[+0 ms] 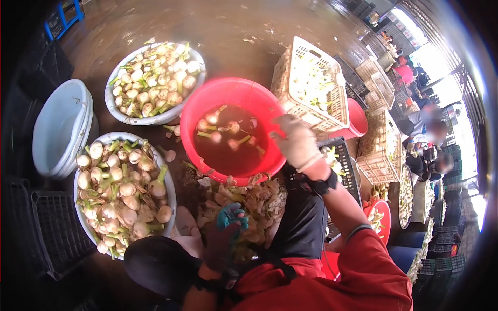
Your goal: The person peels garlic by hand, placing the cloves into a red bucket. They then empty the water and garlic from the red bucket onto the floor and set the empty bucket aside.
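My right hand [298,142], in a pale glove and slightly blurred, hovers at the right rim of a red tub [191,140]. Its fingers are apart, and nothing shows in them. Several garlic bulbs [233,127] with cut green stems float in the tub's brown water. Low in front of me, my left hand [228,220], in a teal and dark glove, has its fingers curled above a heap of peeled skins [264,202]. Whatever it may hold is hidden. Left of the tub, two pale basins [174,217] [199,57] are heaped with garlic bulbs.
Stacked pale basins [57,129] stand at the far left, above black crates [62,223]. A cream crate [282,72] holding pale pieces stands beyond my right hand. More crates [378,150], red buckets [381,207] and several people [423,124] line the right. The floor [233,31] looks wet.
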The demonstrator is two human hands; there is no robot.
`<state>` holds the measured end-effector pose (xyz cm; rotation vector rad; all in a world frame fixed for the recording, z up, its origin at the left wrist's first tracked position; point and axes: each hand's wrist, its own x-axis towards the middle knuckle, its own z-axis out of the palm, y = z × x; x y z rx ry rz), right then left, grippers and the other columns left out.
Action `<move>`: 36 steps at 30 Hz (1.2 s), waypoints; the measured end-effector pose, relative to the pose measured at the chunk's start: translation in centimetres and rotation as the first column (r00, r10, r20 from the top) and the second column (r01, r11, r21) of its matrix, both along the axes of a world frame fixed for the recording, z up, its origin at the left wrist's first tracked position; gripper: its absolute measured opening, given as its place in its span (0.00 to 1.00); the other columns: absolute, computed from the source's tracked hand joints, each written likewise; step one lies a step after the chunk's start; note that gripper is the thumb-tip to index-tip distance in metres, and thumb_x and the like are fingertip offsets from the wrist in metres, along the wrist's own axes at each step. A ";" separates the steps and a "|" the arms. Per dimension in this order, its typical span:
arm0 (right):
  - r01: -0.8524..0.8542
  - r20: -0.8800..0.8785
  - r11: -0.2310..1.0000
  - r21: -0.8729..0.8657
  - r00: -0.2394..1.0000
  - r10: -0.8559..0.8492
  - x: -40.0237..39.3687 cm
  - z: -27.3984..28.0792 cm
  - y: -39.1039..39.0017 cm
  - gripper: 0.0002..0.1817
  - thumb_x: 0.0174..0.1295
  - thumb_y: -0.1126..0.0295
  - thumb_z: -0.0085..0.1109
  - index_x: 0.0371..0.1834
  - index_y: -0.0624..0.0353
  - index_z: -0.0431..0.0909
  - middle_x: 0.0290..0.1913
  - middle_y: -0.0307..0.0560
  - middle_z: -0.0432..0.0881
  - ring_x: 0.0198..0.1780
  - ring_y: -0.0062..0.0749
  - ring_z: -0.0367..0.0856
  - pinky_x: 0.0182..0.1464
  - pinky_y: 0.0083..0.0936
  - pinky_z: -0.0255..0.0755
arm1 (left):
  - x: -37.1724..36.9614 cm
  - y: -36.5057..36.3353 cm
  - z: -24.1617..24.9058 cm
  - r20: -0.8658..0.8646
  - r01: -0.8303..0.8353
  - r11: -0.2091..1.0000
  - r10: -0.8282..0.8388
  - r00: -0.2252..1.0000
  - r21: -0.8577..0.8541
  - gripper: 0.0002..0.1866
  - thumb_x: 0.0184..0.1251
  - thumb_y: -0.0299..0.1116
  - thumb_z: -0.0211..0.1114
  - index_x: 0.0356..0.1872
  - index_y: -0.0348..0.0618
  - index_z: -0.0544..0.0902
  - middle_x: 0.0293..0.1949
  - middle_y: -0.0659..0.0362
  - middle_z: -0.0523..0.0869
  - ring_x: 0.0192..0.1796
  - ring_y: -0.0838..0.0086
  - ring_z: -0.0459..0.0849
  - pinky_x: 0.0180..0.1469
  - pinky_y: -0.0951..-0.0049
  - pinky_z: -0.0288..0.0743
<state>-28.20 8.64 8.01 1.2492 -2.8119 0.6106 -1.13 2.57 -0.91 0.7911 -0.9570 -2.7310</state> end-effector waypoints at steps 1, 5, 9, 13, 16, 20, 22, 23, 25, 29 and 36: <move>-0.174 -0.061 0.983 0.049 0.982 0.177 -1.1 -2.5 -1.4 0.14 0.58 0.67 0.62 0.46 0.57 0.79 0.43 0.53 0.81 0.44 0.46 0.82 0.48 0.39 0.75 | 0.0 0.0 0.1 -0.002 0.016 1.000 -0.016 1.000 -0.016 0.25 0.63 0.27 0.59 0.61 0.36 0.68 0.48 0.57 0.79 0.51 0.68 0.81 0.56 0.67 0.76; -0.250 0.010 0.778 0.576 0.954 0.299 -2.9 -10.8 -8.7 0.13 0.60 0.62 0.57 0.45 0.53 0.81 0.49 0.54 0.79 0.53 0.47 0.77 0.54 0.42 0.72 | 0.1 -0.4 -0.2 0.154 0.074 0.990 -0.055 0.987 -0.121 0.24 0.63 0.24 0.60 0.62 0.35 0.70 0.50 0.56 0.80 0.51 0.72 0.80 0.56 0.71 0.75; -0.224 -0.052 0.648 0.728 0.924 0.378 -3.4 -15.9 -13.0 0.17 0.60 0.63 0.53 0.51 0.52 0.80 0.56 0.54 0.76 0.62 0.48 0.71 0.62 0.47 0.66 | -0.3 -1.2 1.5 0.105 0.038 0.998 -0.033 0.994 -0.042 0.24 0.63 0.24 0.57 0.62 0.37 0.70 0.50 0.59 0.80 0.51 0.75 0.79 0.53 0.76 0.74; -0.231 -0.097 0.868 0.439 0.948 0.302 -4.9 -24.5 -12.5 0.17 0.59 0.66 0.52 0.51 0.51 0.81 0.58 0.54 0.75 0.61 0.48 0.72 0.63 0.46 0.66 | -0.4 -1.6 1.0 0.171 0.072 0.994 -0.058 0.984 -0.078 0.26 0.63 0.24 0.58 0.64 0.43 0.70 0.48 0.61 0.80 0.45 0.78 0.80 0.48 0.78 0.75; -0.481 0.227 0.622 0.617 0.867 0.445 -5.3 -22.3 -12.7 0.17 0.60 0.66 0.52 0.51 0.52 0.82 0.55 0.51 0.78 0.56 0.46 0.77 0.60 0.42 0.69 | -0.3 -1.6 0.5 0.134 0.040 0.999 -0.039 0.990 -0.002 0.28 0.63 0.24 0.59 0.66 0.43 0.68 0.49 0.60 0.79 0.47 0.75 0.80 0.51 0.76 0.75; -0.506 0.726 0.849 0.153 0.640 0.251 -3.1 -12.5 -10.8 0.18 0.65 0.62 0.54 0.55 0.58 0.78 0.47 0.46 0.83 0.48 0.36 0.82 0.56 0.30 0.73 | -0.6 -1.3 0.1 0.078 -0.082 0.993 0.088 0.993 -0.085 0.28 0.62 0.25 0.60 0.66 0.42 0.67 0.48 0.60 0.79 0.48 0.74 0.80 0.52 0.76 0.75; -0.127 0.937 0.991 0.037 0.348 0.009 0.2 -8.4 -8.3 0.19 0.67 0.62 0.54 0.56 0.59 0.77 0.50 0.45 0.81 0.50 0.33 0.81 0.57 0.29 0.72 | -0.9 -1.1 -0.6 0.068 -0.250 0.952 0.265 0.962 -0.176 0.29 0.63 0.29 0.60 0.67 0.42 0.66 0.55 0.58 0.75 0.54 0.74 0.76 0.58 0.72 0.72; -0.087 0.986 0.985 -0.148 0.057 0.154 1.7 -7.3 -6.9 0.20 0.67 0.62 0.55 0.59 0.60 0.74 0.52 0.44 0.79 0.53 0.30 0.78 0.58 0.28 0.71 | -1.1 -1.2 -0.2 0.077 -0.245 0.955 0.260 0.962 -0.166 0.29 0.63 0.29 0.60 0.67 0.42 0.66 0.55 0.58 0.75 0.54 0.74 0.76 0.58 0.72 0.72; 0.009 0.924 0.952 -0.305 -0.239 0.298 4.5 -5.6 -4.7 0.22 0.68 0.63 0.56 0.62 0.60 0.72 0.55 0.43 0.77 0.55 0.27 0.76 0.59 0.27 0.70 | -1.3 -1.8 0.7 0.000 -0.302 0.944 0.305 0.952 -0.131 0.31 0.64 0.29 0.58 0.68 0.41 0.62 0.57 0.56 0.73 0.58 0.70 0.75 0.64 0.65 0.69; -0.239 0.909 0.898 -0.369 0.108 0.402 8.8 -3.4 -2.1 0.25 0.64 0.71 0.58 0.65 0.61 0.68 0.57 0.44 0.75 0.58 0.28 0.75 0.60 0.26 0.71 | -1.2 -1.9 -0.2 -0.092 -0.267 0.963 0.264 0.960 -0.027 0.27 0.64 0.27 0.56 0.65 0.38 0.64 0.57 0.53 0.74 0.61 0.66 0.75 0.67 0.62 0.68; -0.214 0.499 0.934 -0.286 0.799 0.336 13.0 -4.5 -0.1 0.10 0.54 0.73 0.63 0.40 0.57 0.79 0.35 0.48 0.75 0.38 0.37 0.80 0.40 0.29 0.76 | -0.4 -1.7 -0.9 -0.058 -0.343 0.931 0.338 0.939 -0.126 0.21 0.59 0.21 0.61 0.54 0.39 0.71 0.55 0.53 0.75 0.55 0.70 0.77 0.59 0.68 0.74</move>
